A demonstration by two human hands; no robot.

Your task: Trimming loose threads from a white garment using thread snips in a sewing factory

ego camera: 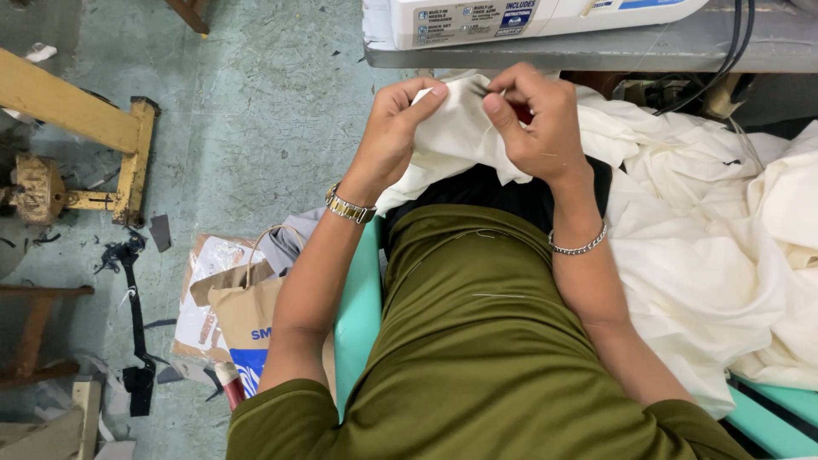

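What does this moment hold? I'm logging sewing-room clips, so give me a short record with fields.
Left hand: left hand pinches the edge of the cream fabric
Right hand: right hand grips the same fabric, fingers bent over a small dark spot; too small to tell what it is
Wrists: wristwatch on left, chain bracelet on right
Above: sewing machine on a grey table
Floor: paper bag, dark scraps

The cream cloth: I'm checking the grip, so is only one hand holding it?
No, both the left hand and the right hand pinch the cream cloth.
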